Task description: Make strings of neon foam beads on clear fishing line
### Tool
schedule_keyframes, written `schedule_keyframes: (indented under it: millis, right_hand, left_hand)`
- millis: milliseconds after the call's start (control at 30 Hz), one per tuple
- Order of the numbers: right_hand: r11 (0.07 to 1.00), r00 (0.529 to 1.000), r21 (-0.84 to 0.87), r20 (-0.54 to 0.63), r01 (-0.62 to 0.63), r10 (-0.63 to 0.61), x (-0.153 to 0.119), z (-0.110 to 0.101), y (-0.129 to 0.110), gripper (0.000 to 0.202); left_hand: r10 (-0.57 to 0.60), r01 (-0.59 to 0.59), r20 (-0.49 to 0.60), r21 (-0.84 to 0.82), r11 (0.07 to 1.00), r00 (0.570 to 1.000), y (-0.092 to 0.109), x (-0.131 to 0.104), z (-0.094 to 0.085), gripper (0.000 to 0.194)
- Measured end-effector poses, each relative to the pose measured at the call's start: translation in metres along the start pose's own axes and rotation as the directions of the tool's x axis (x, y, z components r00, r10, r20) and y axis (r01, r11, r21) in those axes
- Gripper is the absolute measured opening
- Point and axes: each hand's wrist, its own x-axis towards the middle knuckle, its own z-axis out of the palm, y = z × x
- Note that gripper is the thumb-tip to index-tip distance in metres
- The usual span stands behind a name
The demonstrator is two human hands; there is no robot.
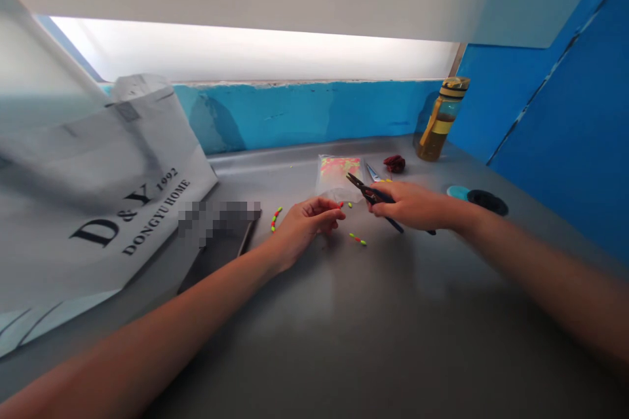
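Observation:
My left hand (pixel 317 219) is closed in a pinch at the thumb and forefinger. A small red bead (pixel 341 205) shows at its fingertips. My right hand (pixel 405 204) is wrapped round dark-handled pliers (pixel 362 187), whose narrow jaws point up and left above a clear bag (pixel 339 191) of pink and yellow beads. A single yellow-green bead (pixel 350 205) is between the two hands. Below them lies a short row of red and yellow-green beads (pixel 358 239). Another curved row of beads (pixel 276 218) runs left of my left hand. Whatever thread joins them is too fine to see.
Scissors (pixel 372 172) and a dark red bundle (pixel 394 163) lie beyond my right hand. A bottle (pixel 436 127) stands at the back right. Black (pixel 484 200) and light blue round items (pixel 457 192) sit near my right wrist. A white bag (pixel 108 203) and dark flat object (pixel 221 242) occupy the left.

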Motion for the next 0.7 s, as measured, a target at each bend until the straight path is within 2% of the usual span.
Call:
schedule_keyframes:
  millis: [100, 333, 700]
  right_hand:
    - [0.997, 0.998, -0.080, -0.055, -0.021, 0.017, 0.000, 0.004, -0.001, 0.029]
    - [0.985, 0.996, -0.167, -0.080, 0.032, -0.046, -0.002, 0.017, -0.005, 0.038]
    - [0.985, 0.990, -0.171, -0.129, 0.027, -0.050, 0.000, 0.020, -0.004, 0.044]
  left_hand:
    - [-0.005, 0.005, -0.011, 0.002, 1.000, 1.000, 0.002, -0.001, 0.001, 0.022]
    - [0.003, -0.003, 0.026, -0.030, 1.000, 1.000, -0.003, 0.000, -0.003, 0.018]
    - [0.005, -0.003, 0.039, -0.047, 0.999, 0.999, -0.003, 0.001, -0.004, 0.018]
